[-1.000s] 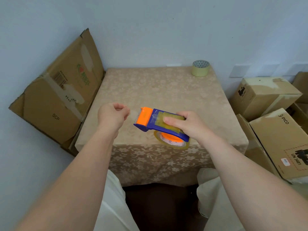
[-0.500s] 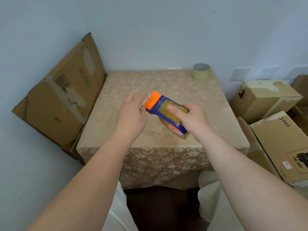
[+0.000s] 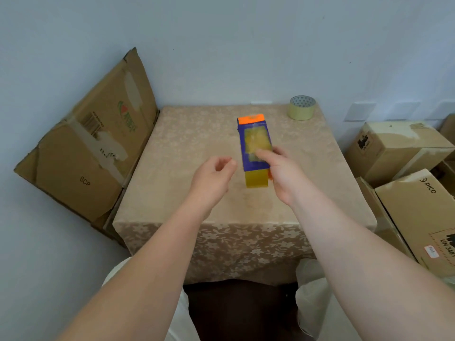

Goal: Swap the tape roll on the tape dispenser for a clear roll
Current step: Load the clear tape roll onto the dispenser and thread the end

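My right hand (image 3: pixel 279 172) grips a blue and orange tape dispenser (image 3: pixel 253 141) above the middle of the table (image 3: pixel 187 153), its orange tip pointing away from me. A yellowish tape roll (image 3: pixel 256 178) sits in the dispenser's near end, edge-on to me. My left hand (image 3: pixel 213 177) hovers just left of the dispenser with fingers loosely curled, holding nothing and apart from it. A second, paler tape roll (image 3: pixel 302 107) lies flat at the table's far right corner.
The table wears a beige floral cloth and stands against a pale wall. A flattened cardboard box (image 3: pixel 88 141) leans at its left. Several cardboard boxes (image 3: pixel 403 168) are stacked close on the right. My lap shows below the table's front edge.
My right hand has turned the dispenser so its orange tip points straight away. My left hand has let go of the tip and drawn back toward me.
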The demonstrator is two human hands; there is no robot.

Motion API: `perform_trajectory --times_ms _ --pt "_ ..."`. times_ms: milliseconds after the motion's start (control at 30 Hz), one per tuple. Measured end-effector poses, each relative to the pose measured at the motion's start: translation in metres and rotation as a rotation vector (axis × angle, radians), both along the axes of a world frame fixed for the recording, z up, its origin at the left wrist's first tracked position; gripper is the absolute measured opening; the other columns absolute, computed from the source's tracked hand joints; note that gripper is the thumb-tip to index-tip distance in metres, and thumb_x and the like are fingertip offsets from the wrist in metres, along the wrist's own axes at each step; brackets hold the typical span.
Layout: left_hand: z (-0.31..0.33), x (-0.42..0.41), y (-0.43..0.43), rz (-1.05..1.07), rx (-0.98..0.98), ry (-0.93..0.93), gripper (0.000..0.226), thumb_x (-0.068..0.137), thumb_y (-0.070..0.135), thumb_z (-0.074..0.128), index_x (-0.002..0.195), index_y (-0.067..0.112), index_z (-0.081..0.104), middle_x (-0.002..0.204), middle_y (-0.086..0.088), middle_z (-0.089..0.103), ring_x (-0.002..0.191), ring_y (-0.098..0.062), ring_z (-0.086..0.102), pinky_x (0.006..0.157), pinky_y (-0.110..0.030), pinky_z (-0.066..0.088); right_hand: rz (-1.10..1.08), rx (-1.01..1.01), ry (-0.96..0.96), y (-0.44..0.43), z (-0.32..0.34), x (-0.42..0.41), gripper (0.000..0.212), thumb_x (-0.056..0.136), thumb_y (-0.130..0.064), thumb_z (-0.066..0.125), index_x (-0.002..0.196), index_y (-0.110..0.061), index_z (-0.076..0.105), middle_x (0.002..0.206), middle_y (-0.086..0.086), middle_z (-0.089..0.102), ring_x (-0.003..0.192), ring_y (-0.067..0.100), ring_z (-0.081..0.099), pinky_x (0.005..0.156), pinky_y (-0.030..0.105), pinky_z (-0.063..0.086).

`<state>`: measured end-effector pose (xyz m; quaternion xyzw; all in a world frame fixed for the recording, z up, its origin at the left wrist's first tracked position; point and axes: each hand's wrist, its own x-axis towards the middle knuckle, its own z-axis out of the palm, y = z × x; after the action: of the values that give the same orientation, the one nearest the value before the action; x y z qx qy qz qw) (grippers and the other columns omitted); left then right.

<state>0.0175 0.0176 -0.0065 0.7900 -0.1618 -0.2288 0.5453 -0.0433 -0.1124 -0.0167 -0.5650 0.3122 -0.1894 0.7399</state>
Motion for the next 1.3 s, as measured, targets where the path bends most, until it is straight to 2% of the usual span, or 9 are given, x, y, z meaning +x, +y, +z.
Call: perform_trajectory --times_ms 100,233,367,500,667,867,1000,1133,1300 --pt "0.003 0.005 -0.008 -0.056 -0.027 0.089 0.045 0.091 0.036 0.05 0.134 0.023 0.046 0.108 0.006 0.059 0.104 -0.018 0.06 0.09 -0.041 0.053 0.076 -0.371 0.19 0.002 -0.007 0.008 0.034 0.069 -0.015 0.065 0.103 -0.013 0.06 0.098 0.006 0.069 0.089 0.025 0.066 0.08 0.04 0.053" --pt "-0.002 0.018 -0.022 -0.138 0.008 0.222 0.048 0.09 0.044 0.048 0.134 0.028 0.046 0.119 0.0 0.06 0.109 -0.022 0.058 0.088 -0.04 0.053 0.13 -0.873 0.349 0.001 -0.011 0.017 0.022 0.08 -0.009 0.063 0.101 -0.01 0.057 0.092 0.006 0.062 0.088 0.027 0.058 0.067 0.033 0.044" --pt "-0.014 0.034 -0.034 -0.102 0.004 0.322 0.041 0.089 0.044 0.049 0.127 0.026 0.052 0.12 -0.007 0.062 0.103 -0.025 0.06 0.079 -0.036 0.054 0.132 -1.061 0.378 -0.006 -0.021 0.032 0.021 0.077 -0.013 0.061 0.098 -0.01 0.062 0.092 0.009 0.069 0.089 0.032 0.061 0.075 0.039 0.051" --pt "-0.026 0.052 -0.047 0.027 -0.165 0.439 0.023 0.093 0.03 0.049 0.113 0.022 0.055 0.104 -0.006 0.065 0.093 -0.023 0.06 0.087 -0.039 0.049 0.007 -0.613 0.205 -0.019 -0.031 0.054 0.02 0.078 -0.009 0.064 0.098 -0.012 0.066 0.096 0.011 0.072 0.091 0.026 0.066 0.083 0.036 0.051" --pt "-0.041 0.083 -0.069 0.167 -0.047 0.254 0.053 0.088 0.034 0.056 0.137 0.018 0.043 0.134 -0.003 0.054 0.101 -0.014 0.05 0.093 -0.037 0.047 -0.054 0.226 -0.093 -0.043 -0.036 0.085 0.017 0.094 -0.007 0.047 0.089 -0.011 0.062 0.073 0.002 0.072 0.067 0.013 0.067 0.067 0.025 0.051" --pt "-0.051 0.112 -0.079 0.174 -0.169 0.605 0.061 0.093 0.018 0.051 0.147 0.014 0.023 0.126 -0.018 0.053 0.097 -0.034 0.062 0.08 -0.044 0.054 -0.109 0.732 -0.182 -0.067 -0.055 0.106 0.028 0.101 -0.019 0.033 0.095 -0.006 0.057 0.095 0.013 0.063 0.087 0.023 0.061 0.074 0.038 0.052" --pt "-0.058 0.121 -0.087 0.179 -0.192 0.64 0.037 0.093 0.013 0.049 0.129 0.006 0.047 0.123 -0.02 0.057 0.089 -0.028 0.063 0.07 -0.035 0.055 -0.107 0.723 -0.12 -0.075 -0.066 0.111 0.028 0.101 -0.02 0.034 0.098 -0.008 0.058 0.095 0.011 0.063 0.086 0.022 0.062 0.07 0.038 0.056" --pt "-0.066 0.126 -0.094 0.199 -0.151 0.571 0.035 0.093 0.011 0.047 0.128 0.011 0.05 0.119 -0.014 0.058 0.088 -0.024 0.063 0.068 -0.03 0.055 -0.101 0.375 0.189 -0.08 -0.068 0.115 0.023 0.098 -0.019 0.039 0.106 -0.013 0.059 0.088 0.005 0.061 0.078 0.017 0.06 0.065 0.032 0.052" --pt "-0.076 0.13 -0.103 0.143 -0.012 0.381 0.039 0.089 0.014 0.051 0.128 0.02 0.053 0.126 -0.006 0.06 0.109 -0.028 0.062 0.065 -0.031 0.054 -0.127 0.018 0.452 -0.091 -0.071 0.115 0.023 0.086 -0.032 0.05 0.069 -0.02 0.058 0.08 0.006 0.058 0.08 0.026 0.056 0.081 0.042 0.056"
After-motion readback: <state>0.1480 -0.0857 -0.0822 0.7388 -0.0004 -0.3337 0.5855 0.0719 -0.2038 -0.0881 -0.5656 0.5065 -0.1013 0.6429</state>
